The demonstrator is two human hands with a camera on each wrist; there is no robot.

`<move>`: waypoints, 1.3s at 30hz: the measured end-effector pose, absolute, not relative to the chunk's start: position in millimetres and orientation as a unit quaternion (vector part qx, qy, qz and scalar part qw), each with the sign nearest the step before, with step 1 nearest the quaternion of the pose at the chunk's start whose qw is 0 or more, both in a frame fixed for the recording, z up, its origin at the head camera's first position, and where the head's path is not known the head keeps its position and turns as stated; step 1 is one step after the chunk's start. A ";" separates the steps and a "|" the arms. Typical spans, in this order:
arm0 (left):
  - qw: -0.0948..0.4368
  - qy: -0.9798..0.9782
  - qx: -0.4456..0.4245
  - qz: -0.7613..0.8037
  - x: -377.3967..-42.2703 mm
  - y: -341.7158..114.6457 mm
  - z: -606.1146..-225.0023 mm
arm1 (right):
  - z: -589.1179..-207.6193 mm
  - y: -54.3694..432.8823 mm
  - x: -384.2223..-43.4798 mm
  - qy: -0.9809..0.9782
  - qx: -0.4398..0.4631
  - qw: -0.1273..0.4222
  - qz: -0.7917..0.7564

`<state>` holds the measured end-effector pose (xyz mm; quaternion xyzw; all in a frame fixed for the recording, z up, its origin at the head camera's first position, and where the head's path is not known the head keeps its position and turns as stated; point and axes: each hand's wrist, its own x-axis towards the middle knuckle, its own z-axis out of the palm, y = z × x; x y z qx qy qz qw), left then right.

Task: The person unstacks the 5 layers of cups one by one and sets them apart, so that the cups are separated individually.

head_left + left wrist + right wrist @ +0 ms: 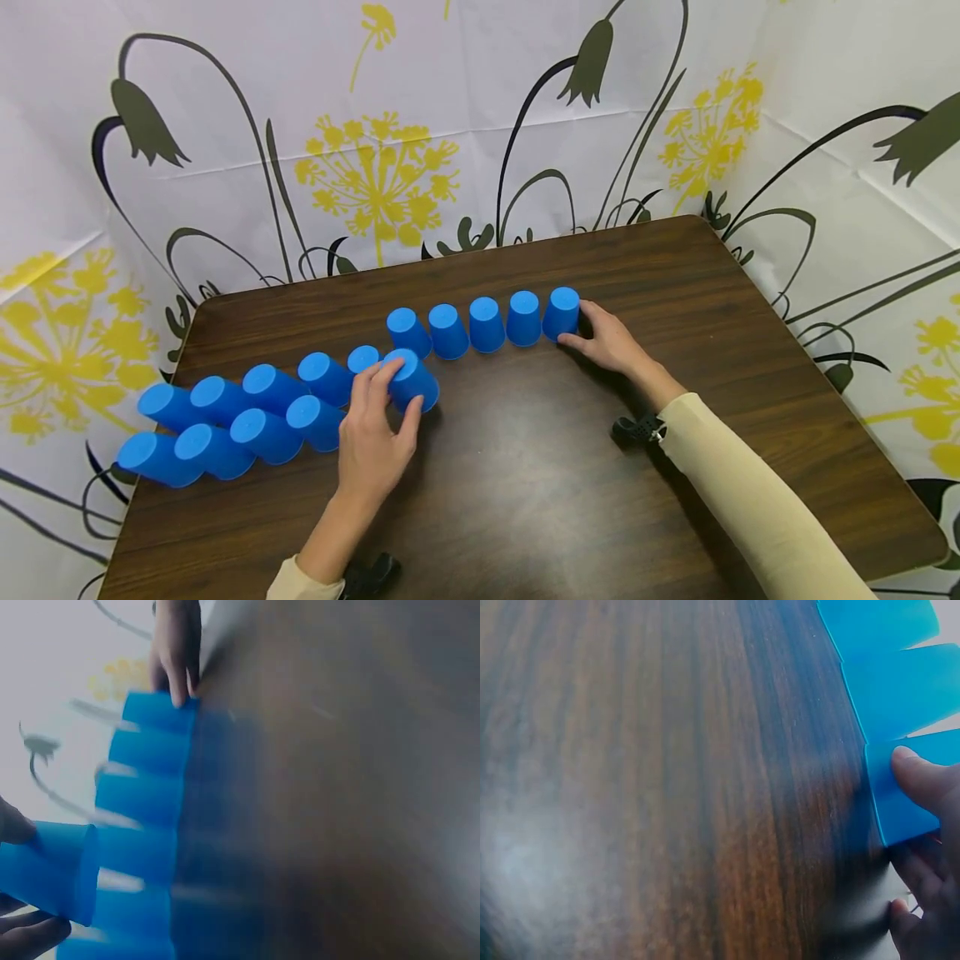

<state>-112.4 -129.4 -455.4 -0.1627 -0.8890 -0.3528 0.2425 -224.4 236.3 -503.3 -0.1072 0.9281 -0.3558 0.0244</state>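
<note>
My left hand [375, 437] grips an upside-down blue plastic cup [414, 385] between thumb and fingers. In the left wrist view this held cup [52, 870] hangs off the table, its rim apart from the tabletop. My right hand [611, 340] holds the rightmost upside-down cup [562, 312] of a back row standing on the table. The right wrist view shows the thumb [911, 769] on that cup's near side, the other fingers round behind. Left of it, more blue cups [487, 325] stand upside down, side by side.
Two more rows of upside-down blue cups [217, 402] stand at the table's left, partly behind my left hand. The dark wood table [525, 492] has a patterned cloth [465, 108] behind it. A black strap [637, 429] hangs by my right wrist.
</note>
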 end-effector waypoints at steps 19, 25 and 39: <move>0.201 -0.933 -0.059 -0.293 -94.9 -170.7 -479.0 | -505.3 234.9 -224.6 0.929 -0.101 0.024 -0.356; 0.193 -0.934 -0.054 -0.296 -95.5 -172.0 -482.7 | -504.7 234.8 -223.4 0.929 -0.102 0.024 -0.354; 0.184 -0.939 -0.052 -0.287 -96.8 -173.1 -481.6 | -503.1 234.3 -222.8 0.929 -0.100 0.027 -0.355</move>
